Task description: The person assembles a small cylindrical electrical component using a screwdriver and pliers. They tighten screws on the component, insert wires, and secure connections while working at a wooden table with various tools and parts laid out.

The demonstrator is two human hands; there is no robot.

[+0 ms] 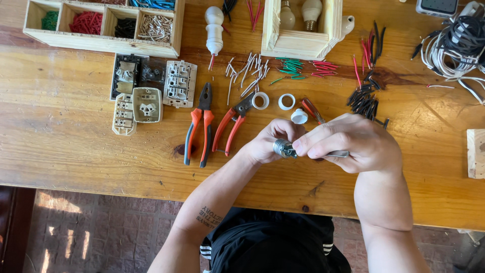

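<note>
Head view: my left hand [268,141] grips a threaded metal lamp socket [281,147] while my right hand [353,144] pinches a screwdriver [337,153] into it. Near the table's [76,151] front edge, a slip could send small parts over

Your left hand [267,143] grips a threaded metal lamp socket [282,148] while your right hand [348,143] works a slim tool [337,153] into it above the counter [76,151].

Single head-worn view, looking steeply down from above and close onto the wooden table [76,151], both hands near centre, floor visible along the table's near edge.
</note>
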